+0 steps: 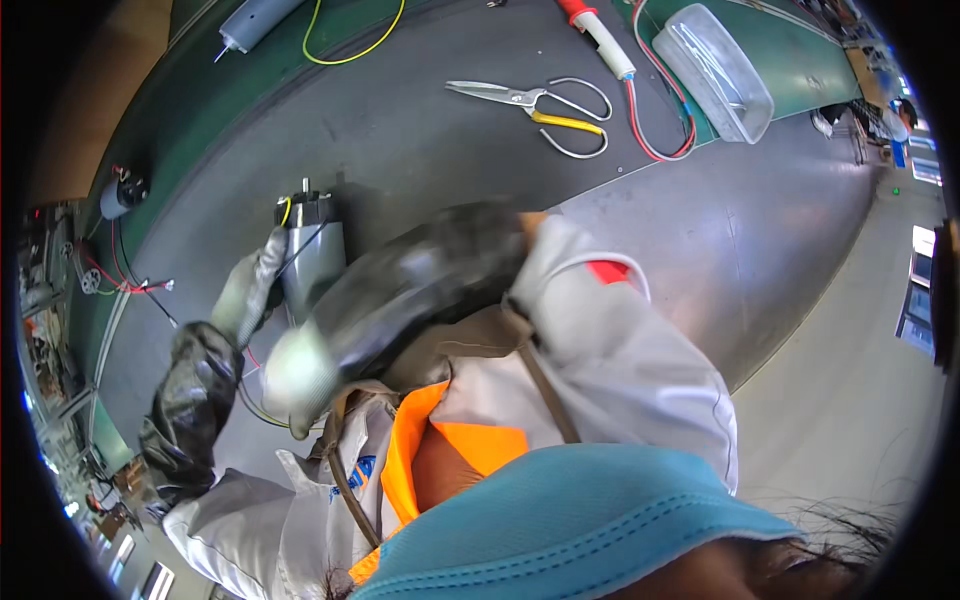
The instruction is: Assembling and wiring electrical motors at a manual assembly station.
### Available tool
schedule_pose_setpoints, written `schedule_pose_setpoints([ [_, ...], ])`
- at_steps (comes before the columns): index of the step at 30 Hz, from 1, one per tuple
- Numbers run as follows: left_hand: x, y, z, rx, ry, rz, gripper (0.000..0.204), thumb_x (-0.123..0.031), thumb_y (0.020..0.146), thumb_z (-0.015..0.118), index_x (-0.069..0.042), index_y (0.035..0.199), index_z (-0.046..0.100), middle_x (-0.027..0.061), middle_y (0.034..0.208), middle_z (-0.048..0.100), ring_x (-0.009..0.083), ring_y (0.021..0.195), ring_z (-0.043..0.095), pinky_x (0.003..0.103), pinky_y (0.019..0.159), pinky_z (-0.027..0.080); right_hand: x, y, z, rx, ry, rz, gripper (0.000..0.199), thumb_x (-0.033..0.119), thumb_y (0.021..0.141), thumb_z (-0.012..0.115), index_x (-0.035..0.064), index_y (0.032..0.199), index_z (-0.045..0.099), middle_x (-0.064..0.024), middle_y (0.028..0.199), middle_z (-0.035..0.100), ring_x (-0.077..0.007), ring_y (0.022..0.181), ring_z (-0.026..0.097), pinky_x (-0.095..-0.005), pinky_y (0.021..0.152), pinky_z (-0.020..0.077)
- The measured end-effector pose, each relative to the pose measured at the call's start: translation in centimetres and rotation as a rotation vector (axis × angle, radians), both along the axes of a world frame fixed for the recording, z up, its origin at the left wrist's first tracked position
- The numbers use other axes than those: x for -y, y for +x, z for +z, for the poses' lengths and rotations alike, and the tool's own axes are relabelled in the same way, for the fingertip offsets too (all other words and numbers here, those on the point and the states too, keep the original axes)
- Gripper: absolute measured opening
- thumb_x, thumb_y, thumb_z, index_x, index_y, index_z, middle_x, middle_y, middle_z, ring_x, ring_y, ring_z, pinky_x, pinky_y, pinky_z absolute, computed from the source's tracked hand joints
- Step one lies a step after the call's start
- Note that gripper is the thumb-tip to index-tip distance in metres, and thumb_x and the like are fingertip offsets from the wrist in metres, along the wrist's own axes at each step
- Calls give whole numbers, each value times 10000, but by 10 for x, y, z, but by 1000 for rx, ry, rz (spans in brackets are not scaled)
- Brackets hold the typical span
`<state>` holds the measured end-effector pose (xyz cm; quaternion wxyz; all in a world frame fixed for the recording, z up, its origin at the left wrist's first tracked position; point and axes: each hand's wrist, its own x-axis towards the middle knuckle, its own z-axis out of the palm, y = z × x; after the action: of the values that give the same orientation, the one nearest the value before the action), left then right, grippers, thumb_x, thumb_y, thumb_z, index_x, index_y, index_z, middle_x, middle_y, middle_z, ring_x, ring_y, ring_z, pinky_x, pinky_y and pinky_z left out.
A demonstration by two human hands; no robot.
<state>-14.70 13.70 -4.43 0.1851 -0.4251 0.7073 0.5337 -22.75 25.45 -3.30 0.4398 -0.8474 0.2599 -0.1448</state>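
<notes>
Nearest the camera, a blue mask edge and an orange collar are seen, with grey sleeves rising from below. The right hand (400, 300), in a dark glove with a pale tip, is blurred and raised across the chest, just over the grey cylindrical motor (312, 255); whether its fingers are clenched or released cannot be told. The left hand (215, 350), also gloved, is bent upward at the wrist, and its pale fingers (250, 285) are laid against the motor's left side, steadying it rather than visibly wrapped round it. The motor is stood on the dark desk (420, 140), shaft end away from the person, with thin wires still trailing loose from it, so the work on it is judged unfinished. Farther off, scissors (535, 100), a red-handled soldering iron (600, 30), a clear plastic box (715, 70) and a second motor (255, 20) are left untouched.
</notes>
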Motion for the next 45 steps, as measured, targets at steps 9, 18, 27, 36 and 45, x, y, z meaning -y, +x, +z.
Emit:
schedule_pose_setpoints([
  [9, -16, 0, -37, -387, 31, 536, 483, -449, 1044, 531, 25, 1041, 627, 1, 829, 599, 80, 699, 532, 250, 617, 489, -242, -392, 29, -356, -107, -2323, 284, 167, 922, 634, 47, 1168, 711, -114, 1005, 749, -163, 896, 700, -285, 852, 532],
  [18, -21, 1, -57, -422, 48, 557, 416, -426, 1052, 523, -31, 980, 631, -88, 633, 470, -10, 531, 389, 205, 448, 297, -291, -426, -67, -864, -189, -1991, 403, 249, 851, 751, 128, 1232, 707, -145, 1124, 716, -232, 897, 714, -325, 832, 518],
  [27, 12, -12, 81, 107, -208, -387, 439, -440, 938, 668, -18, 1060, 692, 41, 664, 631, 75, 557, 571, 245, 499, 463, -165, -209, 44, 576, -324, -1792, 313, 119, 935, 658, -87, 1169, 681, -135, 1011, 733, -170, 882, 693, -313, 822, 555],
  [36, 39, 12, 86, 224, 218, -173, 477, -497, 985, 529, -39, 950, 657, 1, 569, 552, 65, 393, 463, 225, 367, 359, -40, -81, -8, -202, -705, -952, 377, 89, 833, 636, 144, 1203, 686, -69, 1002, 693, -234, 800, 673, -345, 639, 575],
  [45, 1, 34, 11, -495, 40, 416, 297, -263, 1013, 580, 14, 1069, 669, 18, 812, 685, 69, 681, 634, 204, 586, 509, -28, -75, -11, -161, -704, -930, 435, 61, 819, 652, 140, 1247, 672, -45, 1129, 663, -224, 879, 678, -345, 672, 579],
])
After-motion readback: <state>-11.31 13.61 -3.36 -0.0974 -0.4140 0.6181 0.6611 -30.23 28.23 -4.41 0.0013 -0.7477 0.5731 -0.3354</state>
